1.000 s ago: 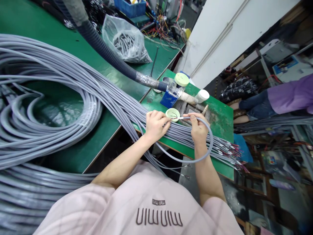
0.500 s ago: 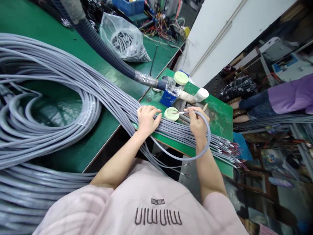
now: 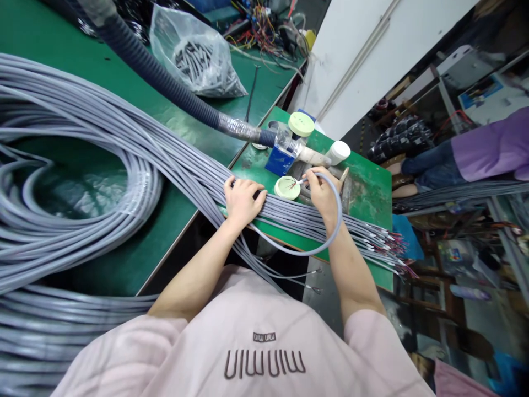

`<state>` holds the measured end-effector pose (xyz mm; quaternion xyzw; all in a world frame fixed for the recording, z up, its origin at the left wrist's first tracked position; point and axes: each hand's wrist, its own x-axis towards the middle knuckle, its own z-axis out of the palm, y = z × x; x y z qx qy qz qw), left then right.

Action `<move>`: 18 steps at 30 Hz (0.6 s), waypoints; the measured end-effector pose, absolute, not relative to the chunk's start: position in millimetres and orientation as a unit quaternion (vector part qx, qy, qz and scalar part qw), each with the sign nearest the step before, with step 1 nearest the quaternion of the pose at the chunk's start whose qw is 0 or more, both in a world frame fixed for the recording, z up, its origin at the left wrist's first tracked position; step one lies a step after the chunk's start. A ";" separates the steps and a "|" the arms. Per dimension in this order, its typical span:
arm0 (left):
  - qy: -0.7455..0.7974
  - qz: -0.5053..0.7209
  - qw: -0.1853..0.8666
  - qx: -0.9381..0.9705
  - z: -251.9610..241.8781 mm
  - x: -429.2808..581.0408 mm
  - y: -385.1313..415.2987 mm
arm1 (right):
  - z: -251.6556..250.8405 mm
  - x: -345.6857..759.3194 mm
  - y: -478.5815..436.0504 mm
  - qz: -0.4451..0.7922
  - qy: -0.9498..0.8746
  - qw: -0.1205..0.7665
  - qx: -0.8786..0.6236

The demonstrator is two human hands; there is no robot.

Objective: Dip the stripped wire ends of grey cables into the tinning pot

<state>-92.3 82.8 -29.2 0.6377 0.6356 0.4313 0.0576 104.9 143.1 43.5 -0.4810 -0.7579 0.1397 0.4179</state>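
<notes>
In the head view, the right hand (image 3: 324, 194) pinches a thin gray cable (image 3: 339, 212) near its end, the fingers (image 3: 313, 177) closed around it, while the cable's free length curves down past the wrist in a wide loop toward the left forearm. The white-sleeved cable tip (image 3: 303, 180) points left and slightly up, so its long axis runs roughly across the view, and fine dark wires (image 3: 293, 184) reach from it over a pale green disc (image 3: 286, 188). The disc lies just left of the pinching fingers, much nearer the right hand than the left, and sits on a green bench (image 3: 363, 187). The left hand (image 3: 243, 203) rests palm down on a bundle of gray cables (image 3: 318, 216), its fingers spread and pressing from above without clenching any single strand. That bundle crosses the bench's near edge and ends at the right in a fan of stripped wire ends (image 3: 384, 248). A huge gray cable coil (image 3: 82, 165) fills the left side. Beyond the hands stand a blue block (image 3: 280, 161), a white cap (image 3: 339, 152) and a pale green lid (image 3: 301, 124), with a dark ribbed hose (image 3: 157, 71) leading to them. A co-worker's purple sleeve (image 3: 491, 149) shows at the far right.
</notes>
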 end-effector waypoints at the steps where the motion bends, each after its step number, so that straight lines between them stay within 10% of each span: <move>1: 0.635 0.431 0.058 0.638 -29.9 -92.5 83.2 | 42.2 104.7 144.8 0.141 -0.758 0.417 -0.481; 18: 0.591 0.475 0.148 0.635 -4.0 -71.5 88.5 | 75.5 95.0 115.9 0.210 -0.739 0.458 -0.447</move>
